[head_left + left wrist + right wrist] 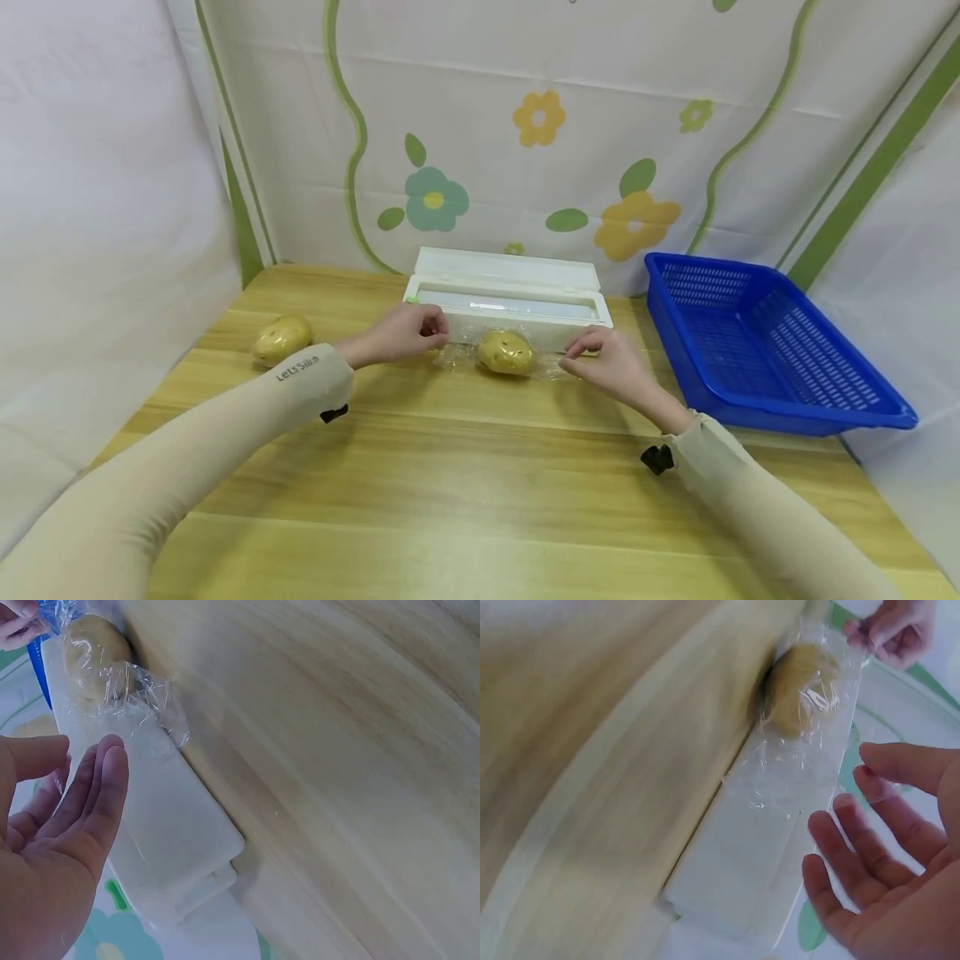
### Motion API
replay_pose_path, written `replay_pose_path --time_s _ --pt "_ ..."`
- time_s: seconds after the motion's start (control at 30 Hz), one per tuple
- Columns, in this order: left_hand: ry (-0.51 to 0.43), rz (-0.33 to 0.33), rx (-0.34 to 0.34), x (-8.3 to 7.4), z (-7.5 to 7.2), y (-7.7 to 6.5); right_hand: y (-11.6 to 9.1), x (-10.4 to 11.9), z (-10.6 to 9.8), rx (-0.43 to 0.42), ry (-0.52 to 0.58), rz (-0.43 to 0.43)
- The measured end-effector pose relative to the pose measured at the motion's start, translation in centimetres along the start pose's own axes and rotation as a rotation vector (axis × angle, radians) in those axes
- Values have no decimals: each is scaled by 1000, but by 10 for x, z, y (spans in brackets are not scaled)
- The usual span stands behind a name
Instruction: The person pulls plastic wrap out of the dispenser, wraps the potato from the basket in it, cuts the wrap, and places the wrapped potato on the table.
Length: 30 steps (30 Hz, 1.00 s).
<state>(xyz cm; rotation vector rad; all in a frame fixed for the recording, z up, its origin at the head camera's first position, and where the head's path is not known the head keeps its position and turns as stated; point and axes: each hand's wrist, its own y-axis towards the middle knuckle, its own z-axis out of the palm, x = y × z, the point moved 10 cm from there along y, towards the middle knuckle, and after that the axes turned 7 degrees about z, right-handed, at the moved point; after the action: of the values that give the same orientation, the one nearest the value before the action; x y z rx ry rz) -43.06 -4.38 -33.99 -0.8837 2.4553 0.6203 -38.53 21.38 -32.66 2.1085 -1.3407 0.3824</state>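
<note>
A potato (506, 352) wrapped in clear cling film (551, 367) sits at the middle of the table, right before the white cling film box (517, 312). The film spreads out loosely on both sides of it. On its left, my left hand (405, 333) pinches the film's edge between thumb and index finger; a thin fold shows there in the left wrist view. Across from it, my right hand (611, 367) pinches the other side, thumb and index tips meeting and the remaining fingers (829, 832) spread and bent. Both hands hover close over the table.
Another potato (282, 340), shiny as if wrapped, lies at the left, near my left forearm. The box's lid (506, 268) stands raised behind a roll of film (510, 305). A blue plastic basket (750, 408) stands at the right. Flower-printed fabric (487, 108) closes off the back.
</note>
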Motion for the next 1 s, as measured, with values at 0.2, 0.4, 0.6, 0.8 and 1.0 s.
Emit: replay_pose_path --time_s 0.2,0.4,0.6,0.8,1.0 --pt "142 164 43 -13 8 5 -15 29 27 186 -141 -343" --pt "264 255 116 -21 20 9 -19 23 45 365 -144 -402" --pt "280 247 185 -13 26 13 -11 11 44 413 -85 -339" --pt "326 275 171 -8 19 9 -5 5 38 393 -58 -344" --pt "356 263 146 -7 12 2 -3 -8 32 354 -74 -290"
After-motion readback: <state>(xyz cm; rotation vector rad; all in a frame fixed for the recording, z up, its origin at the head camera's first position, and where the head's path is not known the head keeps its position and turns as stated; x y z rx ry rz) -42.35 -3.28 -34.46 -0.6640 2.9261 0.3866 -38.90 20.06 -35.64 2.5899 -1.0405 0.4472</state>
